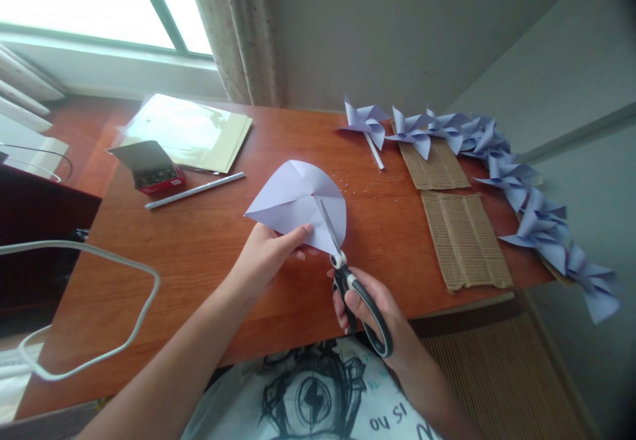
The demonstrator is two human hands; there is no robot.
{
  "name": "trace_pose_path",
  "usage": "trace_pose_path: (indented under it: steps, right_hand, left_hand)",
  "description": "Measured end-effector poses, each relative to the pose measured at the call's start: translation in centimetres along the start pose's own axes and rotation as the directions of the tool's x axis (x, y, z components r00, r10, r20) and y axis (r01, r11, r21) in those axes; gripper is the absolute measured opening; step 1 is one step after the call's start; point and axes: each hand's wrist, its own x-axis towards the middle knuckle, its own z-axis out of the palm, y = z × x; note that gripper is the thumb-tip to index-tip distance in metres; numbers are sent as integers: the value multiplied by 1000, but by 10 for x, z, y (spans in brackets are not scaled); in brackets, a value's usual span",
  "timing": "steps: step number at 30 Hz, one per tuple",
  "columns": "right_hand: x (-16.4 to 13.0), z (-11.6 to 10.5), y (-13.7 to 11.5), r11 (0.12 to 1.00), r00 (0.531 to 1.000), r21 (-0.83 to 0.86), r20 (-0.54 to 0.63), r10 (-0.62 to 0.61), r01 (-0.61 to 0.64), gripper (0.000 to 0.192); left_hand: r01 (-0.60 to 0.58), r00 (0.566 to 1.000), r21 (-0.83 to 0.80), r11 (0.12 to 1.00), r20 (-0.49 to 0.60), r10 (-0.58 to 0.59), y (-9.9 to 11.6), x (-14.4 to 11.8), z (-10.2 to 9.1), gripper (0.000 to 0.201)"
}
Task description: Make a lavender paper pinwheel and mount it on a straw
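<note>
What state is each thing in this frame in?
paper sheet: folded, held up off the desk, partly cut
scissors: blades in the paper, nearly closed
left hand: grip pinching the sheet's edge
right hand: fingers through the scissor handles
red box: lid open
pinwheels: finished, lying in a row
cardboard pieces: lying flat
</note>
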Motion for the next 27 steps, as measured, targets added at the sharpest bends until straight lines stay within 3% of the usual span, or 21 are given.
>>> trace_pose_path:
  steps: [5, 27]
  right_hand:
    - [4, 5, -3, 996, 997, -21, 3, -82, 82, 57]
    - [11, -8, -6, 971, 992, -201, 44, -121, 127, 60]
  left_hand:
    - [-33, 999, -61, 998, 14, 34, -3, -2, 0, 23]
    - [-122, 992, 51, 991, 50, 120, 3, -2, -8, 22]
